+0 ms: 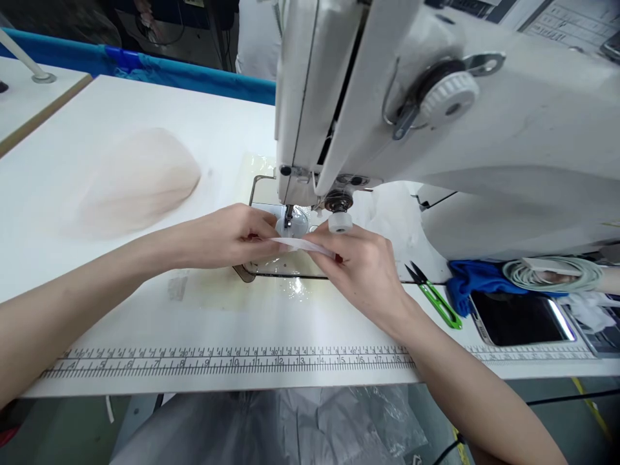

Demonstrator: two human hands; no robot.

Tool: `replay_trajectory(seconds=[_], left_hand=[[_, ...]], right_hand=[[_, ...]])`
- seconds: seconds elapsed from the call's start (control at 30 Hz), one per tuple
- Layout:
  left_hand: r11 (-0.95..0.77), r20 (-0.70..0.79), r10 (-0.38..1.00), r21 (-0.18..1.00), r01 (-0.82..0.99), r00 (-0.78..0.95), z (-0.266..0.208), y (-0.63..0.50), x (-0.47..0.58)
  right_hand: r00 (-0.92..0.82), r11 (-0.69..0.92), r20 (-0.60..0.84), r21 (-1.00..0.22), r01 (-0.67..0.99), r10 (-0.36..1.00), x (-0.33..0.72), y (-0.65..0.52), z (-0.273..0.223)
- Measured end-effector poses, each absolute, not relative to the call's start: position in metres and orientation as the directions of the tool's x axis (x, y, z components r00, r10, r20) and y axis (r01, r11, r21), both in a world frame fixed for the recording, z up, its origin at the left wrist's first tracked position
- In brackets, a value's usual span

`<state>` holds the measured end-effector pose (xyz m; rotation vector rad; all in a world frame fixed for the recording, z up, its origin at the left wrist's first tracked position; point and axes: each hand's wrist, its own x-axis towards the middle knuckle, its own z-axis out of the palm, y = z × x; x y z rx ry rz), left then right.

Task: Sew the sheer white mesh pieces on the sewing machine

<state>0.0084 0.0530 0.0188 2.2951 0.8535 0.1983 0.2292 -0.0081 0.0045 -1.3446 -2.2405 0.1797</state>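
Observation:
A narrow strip of white fabric (301, 245) is stretched between my two hands, just in front of the presser foot (289, 216) of a white sewing machine (387, 116). My left hand (237, 237) pinches the strip's left end, while my right hand (361, 268) grips the right end with its thumb and fingers. The strip bows slightly upward and stays apart from the foot. Part of it is hidden inside my fingers. Beneath it lies the shiny metal machine bed.
A sheer pale fabric piece (145, 174) lies at left. White fabric (394, 213) sits behind my right hand. Green thread snips (438, 300), a blue cloth (469, 279), a phone (523, 318) and a coiled cable (552, 274) are at right. A printed ruler (242, 363) runs along the front edge.

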Motion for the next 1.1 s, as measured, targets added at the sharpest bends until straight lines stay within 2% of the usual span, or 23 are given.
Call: replay_trajectory(seconds=[0.07, 0.13, 0.17, 0.23, 0.3, 0.33, 0.4, 0.5, 0.63, 0.87, 1.0, 1.1], left_hand=[[-0.574, -0.046, 0.615, 0.658, 0.487, 0.787, 0.015, 0.047, 0.005], [-0.696, 0.066, 0.576, 0.563, 0.446, 0.815, 0.006, 0.038, 0.003], [-0.777, 0.146, 0.539, 0.466, 0.423, 0.829, 0.001, 0.033, 0.003], [-0.898, 0.302, 0.437, 0.202, 0.391, 0.847, -0.009, 0.022, 0.002], [-0.908, 0.394, 0.365, -0.051, 0.416, 0.844, -0.016, 0.012, 0.000], [-0.885, 0.412, 0.355, -0.141, 0.444, 0.839, -0.018, 0.007, 0.000], [-0.849, 0.389, 0.369, -0.229, 0.476, 0.844, -0.020, 0.000, -0.002], [-0.849, 0.327, 0.417, -0.192, 0.492, 0.848, -0.020, -0.006, -0.004], [-0.849, 0.342, 0.468, -0.082, 0.522, 0.815, -0.023, -0.008, -0.004], [-0.847, 0.350, 0.443, -0.139, 0.513, 0.825, -0.026, 0.002, -0.006], [-0.840, 0.375, 0.466, -0.097, 0.533, 0.801, -0.025, 0.011, -0.004], [-0.819, 0.337, 0.524, -0.052, 0.571, 0.782, -0.020, 0.014, 0.000]], right_hand=[[-0.425, 0.514, 0.299, -0.367, 0.775, 0.854, 0.227, -0.011, 0.007], [-0.499, 0.564, 0.267, -0.315, 0.763, 0.824, 0.226, -0.015, 0.008], [-0.535, 0.595, 0.266, -0.272, 0.756, 0.802, 0.225, -0.016, 0.008], [-0.590, 0.648, 0.283, -0.197, 0.736, 0.756, 0.223, -0.019, 0.007], [-0.620, 0.678, 0.295, -0.164, 0.717, 0.727, 0.222, -0.021, 0.005], [-0.627, 0.684, 0.296, -0.159, 0.712, 0.721, 0.221, -0.022, 0.004], [-0.638, 0.694, 0.294, -0.153, 0.704, 0.712, 0.221, -0.022, 0.003], [-0.641, 0.695, 0.289, -0.144, 0.705, 0.711, 0.222, -0.022, 0.003], [-0.642, 0.691, 0.275, -0.147, 0.707, 0.716, 0.223, -0.021, 0.003], [-0.623, 0.672, 0.279, -0.139, 0.727, 0.731, 0.221, -0.020, 0.001], [-0.604, 0.657, 0.316, -0.090, 0.749, 0.732, 0.221, -0.015, -0.003], [-0.586, 0.649, 0.363, -0.074, 0.757, 0.724, 0.222, -0.009, -0.009]])
